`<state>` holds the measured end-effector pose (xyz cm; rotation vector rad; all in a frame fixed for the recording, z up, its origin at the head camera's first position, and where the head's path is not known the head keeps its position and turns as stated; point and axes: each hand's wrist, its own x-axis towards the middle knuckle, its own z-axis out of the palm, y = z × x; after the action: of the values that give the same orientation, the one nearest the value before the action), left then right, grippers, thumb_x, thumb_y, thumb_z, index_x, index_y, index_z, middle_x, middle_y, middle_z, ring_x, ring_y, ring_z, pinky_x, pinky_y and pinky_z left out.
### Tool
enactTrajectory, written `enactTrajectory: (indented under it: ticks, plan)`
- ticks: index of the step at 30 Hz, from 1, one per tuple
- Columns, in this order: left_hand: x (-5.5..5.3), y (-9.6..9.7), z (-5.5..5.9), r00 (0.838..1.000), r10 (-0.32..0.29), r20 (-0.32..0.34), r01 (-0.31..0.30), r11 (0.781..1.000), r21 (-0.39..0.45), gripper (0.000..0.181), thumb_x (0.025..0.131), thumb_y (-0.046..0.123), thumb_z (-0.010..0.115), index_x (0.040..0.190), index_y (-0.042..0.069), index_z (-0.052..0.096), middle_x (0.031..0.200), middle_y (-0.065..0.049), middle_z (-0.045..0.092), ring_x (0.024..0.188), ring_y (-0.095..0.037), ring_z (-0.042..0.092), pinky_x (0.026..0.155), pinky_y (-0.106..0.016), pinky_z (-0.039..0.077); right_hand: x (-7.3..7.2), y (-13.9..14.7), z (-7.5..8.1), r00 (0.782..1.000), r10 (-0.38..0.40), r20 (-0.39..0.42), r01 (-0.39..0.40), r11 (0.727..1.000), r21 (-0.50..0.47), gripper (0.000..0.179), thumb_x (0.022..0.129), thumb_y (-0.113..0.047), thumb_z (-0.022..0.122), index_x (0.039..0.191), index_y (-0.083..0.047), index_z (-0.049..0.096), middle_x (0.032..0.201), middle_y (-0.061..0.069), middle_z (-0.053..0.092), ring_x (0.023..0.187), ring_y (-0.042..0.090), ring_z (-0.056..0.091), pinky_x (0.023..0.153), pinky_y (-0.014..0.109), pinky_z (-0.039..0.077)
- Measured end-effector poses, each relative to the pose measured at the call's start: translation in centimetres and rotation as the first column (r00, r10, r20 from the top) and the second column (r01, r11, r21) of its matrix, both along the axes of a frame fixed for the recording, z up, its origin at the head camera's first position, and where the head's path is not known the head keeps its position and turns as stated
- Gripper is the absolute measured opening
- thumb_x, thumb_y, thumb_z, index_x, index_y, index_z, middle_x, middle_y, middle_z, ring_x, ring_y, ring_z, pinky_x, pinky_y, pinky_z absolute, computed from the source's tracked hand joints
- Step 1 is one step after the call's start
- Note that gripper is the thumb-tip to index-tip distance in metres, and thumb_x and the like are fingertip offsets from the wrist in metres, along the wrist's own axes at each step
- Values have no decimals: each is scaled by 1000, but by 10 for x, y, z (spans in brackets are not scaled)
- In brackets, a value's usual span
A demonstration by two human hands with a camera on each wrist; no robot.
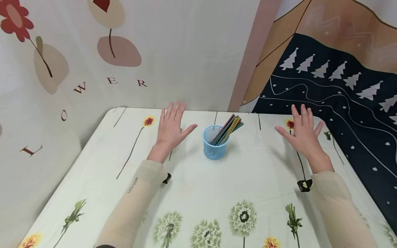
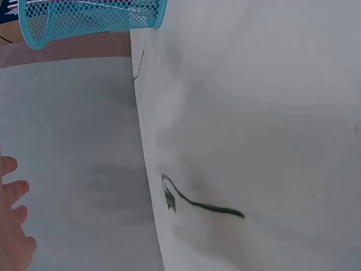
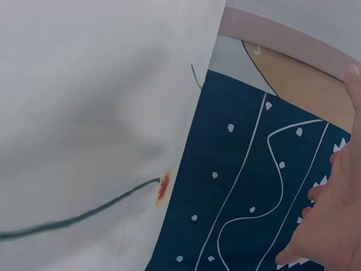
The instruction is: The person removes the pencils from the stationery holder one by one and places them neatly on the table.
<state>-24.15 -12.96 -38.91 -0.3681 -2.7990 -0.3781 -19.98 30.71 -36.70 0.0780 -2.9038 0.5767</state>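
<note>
A light blue mesh cup [image 1: 216, 151] stands upright near the back middle of the table, with a bundle of coloured pencils [image 1: 228, 129] leaning to the right in it. My left hand [image 1: 171, 130] is spread over the table to the cup's left, thumb pointing toward it and nothing held. Over the back right of the table, well apart from the cup, my right hand [image 1: 305, 134] has its fingers spread and holds nothing. The left wrist view catches the mesh cup [image 2: 93, 20] at its top edge and fingers [image 2: 16, 192] at the left.
The table [image 1: 186, 193] wears a white cloth printed with flowers and dandelions. Behind it hangs a pale curtain [image 1: 186, 51] with letters and flower shapes. A dark blue cloth with white trees [image 1: 328, 93] hangs along the right side.
</note>
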Motion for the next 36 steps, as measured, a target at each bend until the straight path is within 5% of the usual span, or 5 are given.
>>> enactTrajectory:
  ticks: [14,21,24,29,36]
  plan:
    - [10,9,-6,999,-42,28,39,995,95,88,93,67,48,160,16,21,168,-7,19,157,-29,12,128,-53,6,4,-9,-9,1000,29,2,-29,998,-58,97,94,-68,47,162,-17,-1,167,18,-12,154,40,-15,109,80,-14]
    - [19,18,-8,995,-100,14,96,981,170,109,82,90,11,159,14,25,165,-8,26,155,-28,19,127,-54,6,9,-17,-15,999,49,-2,-49,995,-91,97,95,-64,49,162,-13,1,168,19,-9,155,41,-12,110,79,-11]
    - [21,22,-11,993,-118,15,113,976,185,112,80,92,7,158,14,26,165,-8,28,155,-27,20,127,-53,7,9,-19,-18,999,53,1,-53,994,-93,97,95,-65,49,161,-13,1,168,19,-8,155,41,-10,111,79,-10]
    - [23,27,-14,990,-138,20,131,970,207,106,84,89,13,158,15,27,165,-6,28,154,-26,22,128,-51,8,9,-24,-20,998,61,6,-60,992,-108,97,95,-63,51,162,-13,2,168,18,-6,155,40,-8,113,77,-10]
    - [27,34,-14,987,-157,28,146,961,233,81,95,63,46,157,15,29,164,-6,30,153,-25,25,128,-49,12,9,-31,-20,997,72,2,-71,989,-127,97,95,-61,52,161,-9,4,168,21,-2,155,41,-4,115,76,-5]
